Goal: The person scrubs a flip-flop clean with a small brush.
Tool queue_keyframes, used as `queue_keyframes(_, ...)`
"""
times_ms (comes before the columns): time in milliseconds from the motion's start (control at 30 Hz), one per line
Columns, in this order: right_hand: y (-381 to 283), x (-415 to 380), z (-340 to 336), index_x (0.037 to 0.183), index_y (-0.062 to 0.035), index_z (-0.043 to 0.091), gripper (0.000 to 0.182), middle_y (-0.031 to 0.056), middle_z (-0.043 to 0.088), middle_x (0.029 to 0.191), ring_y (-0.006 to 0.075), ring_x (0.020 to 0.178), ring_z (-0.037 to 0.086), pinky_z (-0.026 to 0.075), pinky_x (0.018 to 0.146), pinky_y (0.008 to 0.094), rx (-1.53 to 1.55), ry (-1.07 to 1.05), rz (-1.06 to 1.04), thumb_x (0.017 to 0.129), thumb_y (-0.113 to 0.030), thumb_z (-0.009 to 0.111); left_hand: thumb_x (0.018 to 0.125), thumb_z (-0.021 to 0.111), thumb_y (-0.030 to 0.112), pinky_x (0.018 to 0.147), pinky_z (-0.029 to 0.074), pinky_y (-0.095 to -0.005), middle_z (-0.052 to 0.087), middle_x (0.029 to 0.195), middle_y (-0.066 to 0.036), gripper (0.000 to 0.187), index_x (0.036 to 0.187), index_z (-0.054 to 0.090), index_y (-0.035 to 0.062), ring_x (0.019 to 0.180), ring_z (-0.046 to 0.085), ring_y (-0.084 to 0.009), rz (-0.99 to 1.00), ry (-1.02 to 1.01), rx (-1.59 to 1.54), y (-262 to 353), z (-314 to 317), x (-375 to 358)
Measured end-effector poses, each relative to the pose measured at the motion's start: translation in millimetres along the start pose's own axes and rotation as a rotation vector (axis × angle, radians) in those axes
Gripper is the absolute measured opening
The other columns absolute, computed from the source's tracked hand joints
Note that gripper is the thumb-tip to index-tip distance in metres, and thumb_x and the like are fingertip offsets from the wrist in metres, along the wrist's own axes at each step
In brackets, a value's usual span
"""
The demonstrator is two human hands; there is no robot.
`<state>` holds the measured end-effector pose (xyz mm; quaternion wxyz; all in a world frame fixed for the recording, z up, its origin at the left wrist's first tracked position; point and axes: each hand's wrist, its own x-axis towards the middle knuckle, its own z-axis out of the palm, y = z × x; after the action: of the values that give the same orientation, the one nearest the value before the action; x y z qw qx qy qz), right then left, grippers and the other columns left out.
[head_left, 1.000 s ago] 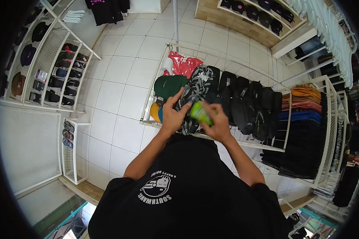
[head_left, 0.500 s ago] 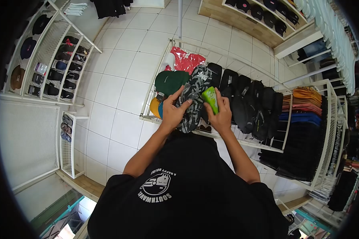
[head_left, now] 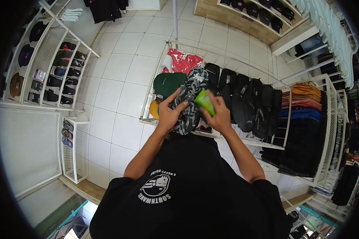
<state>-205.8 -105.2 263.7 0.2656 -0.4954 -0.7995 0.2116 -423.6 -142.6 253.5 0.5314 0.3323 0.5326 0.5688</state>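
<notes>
A black-and-grey leaf-patterned bag point(head_left: 194, 95) with a pale label at its far end lies before me on a white wire rack point(head_left: 146, 107). My left hand point(head_left: 170, 113) grips its left side, thumb on top and fingers along the edge. Bright green with paler markings, a small palm-sized block point(head_left: 204, 102) is in my right hand point(head_left: 220, 115), held over the bag's right side. Its exact kind I cannot tell. Left of the bag sits a dark green cap point(head_left: 169, 84), with a yellow item point(head_left: 154, 109) below it.
Several black bags point(head_left: 243, 99) stand in a row right of the patterned one. A red plastic-wrapped garment point(head_left: 185, 60) lies at the rack's far end. Folded clothes point(head_left: 303, 119) fill a rack at right. Shelves of caps and sandals point(head_left: 62, 71) stand at left.
The green block has shifted slightly left and tilted, blurred by motion. My left hand keeps its hold on the patterned bag, and the view has moved a little.
</notes>
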Motion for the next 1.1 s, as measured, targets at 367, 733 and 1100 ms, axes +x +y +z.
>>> queue_keyframes(367,5.0,5.0,-0.9,0.154,-0.0196,0.052,0.071,0.0132,0.062,0.108,0.0341,0.085,0.069,0.057,0.073,0.0431,-0.01,0.087,0.116,0.091,-0.036,0.079,0.089,0.077,-0.004,0.095,0.055,-0.027,0.074,0.123,-0.013,0.059,0.145,0.059,-0.0038,0.106,0.069,-0.013,0.0,-0.049,-0.072,1.1,-6.3,-2.7)
queue_keyframes(733,9.4,23.5,-25.4,0.151,-0.0186,0.058,0.07,0.0128,0.063,0.105,0.0321,0.085,0.07,0.058,0.069,0.042,-0.12,0.08,-0.197,0.087,-0.038,0.081,0.088,0.077,-0.003,0.099,0.053,-0.0278,0.073,0.126,-0.013,0.057,0.142,0.061,-0.0051,0.108,0.068,-0.0138,0.029,-0.065,-0.067,7.5,-3.2,-1.5)
queue_keyframes(1100,26.8,47.7,-29.5,0.152,-0.0205,0.055,0.071,0.0168,0.059,0.111,0.0377,0.091,0.068,0.058,0.078,0.0469,-0.047,0.247,0.154,0.089,-0.04,0.08,0.081,0.083,-0.001,0.105,0.048,-0.0286,0.069,0.116,-0.01,0.064,0.142,0.063,-0.002,0.114,0.066,-0.0158,0.179,-0.151,0.172,22.1,0.9,-17.2)
